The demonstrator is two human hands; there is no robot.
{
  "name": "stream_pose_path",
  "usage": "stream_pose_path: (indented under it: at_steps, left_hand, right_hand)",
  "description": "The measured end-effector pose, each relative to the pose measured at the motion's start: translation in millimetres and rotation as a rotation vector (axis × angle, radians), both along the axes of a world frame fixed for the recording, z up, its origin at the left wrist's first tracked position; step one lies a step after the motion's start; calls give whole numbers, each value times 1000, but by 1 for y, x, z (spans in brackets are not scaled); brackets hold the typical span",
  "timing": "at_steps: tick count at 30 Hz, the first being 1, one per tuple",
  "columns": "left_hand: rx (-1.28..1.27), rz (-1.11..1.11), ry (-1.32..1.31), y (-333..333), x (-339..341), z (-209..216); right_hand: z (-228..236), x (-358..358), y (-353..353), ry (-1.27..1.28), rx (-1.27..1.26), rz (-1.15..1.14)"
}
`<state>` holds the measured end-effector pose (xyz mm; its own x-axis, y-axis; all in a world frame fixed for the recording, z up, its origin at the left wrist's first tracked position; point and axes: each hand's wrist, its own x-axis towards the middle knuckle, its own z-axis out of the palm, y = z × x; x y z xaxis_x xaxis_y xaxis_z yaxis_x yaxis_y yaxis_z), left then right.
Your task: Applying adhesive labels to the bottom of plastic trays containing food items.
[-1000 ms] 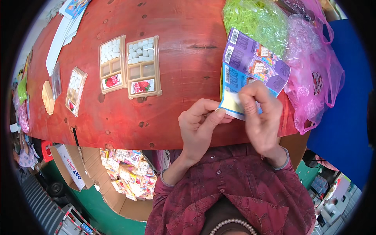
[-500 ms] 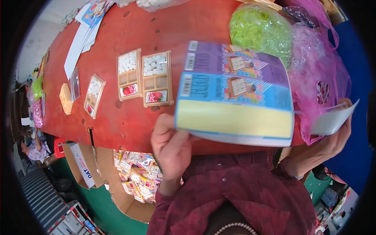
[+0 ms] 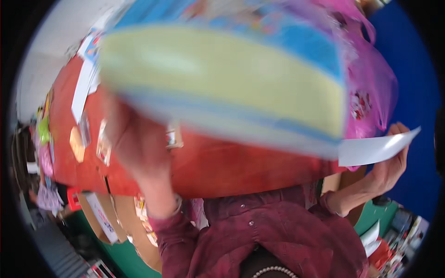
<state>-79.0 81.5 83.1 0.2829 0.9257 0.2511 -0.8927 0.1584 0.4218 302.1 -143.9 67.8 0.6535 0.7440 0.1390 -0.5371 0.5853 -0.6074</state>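
The left hand [image 3: 139, 139] grips a blurred blue-and-yellow package [image 3: 222, 78] raised close above the red surface [image 3: 222, 167] — the right hand [image 3: 387, 167] pinches a white paper slip [image 3: 375, 149] off to the side.

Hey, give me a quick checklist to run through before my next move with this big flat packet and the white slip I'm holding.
1. Left hand grips the large flat yellow, blue and purple printed packet: ok, though blurred.
2. Right hand pinches the white paper slip: ok.
3. Slip apart from packet: cannot tell, edges overlap in view.
4. Red wooden table visible under the packet: not ok, mostly hidden.
5. Pink plastic bag away from the right hand: cannot tell.
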Motion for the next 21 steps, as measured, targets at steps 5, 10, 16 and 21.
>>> stream_pose_path:
  at_steps: [5,10,16,21]
  left_hand:
    - [101,-46,260,45,95,-17]
    - [147,133,1237,28,82,-41]
    - [654,636,1841,24,-8,-56]
    - [746,491,2228,4,-51,-101]
  right_hand:
    - [12,-6,3,-134,-537,-690]
    - [-1,0,9,-21,-476,-591]
    - [-24,4,10,51,-77,203]
    - [-14,-45,43,165,-115,269]
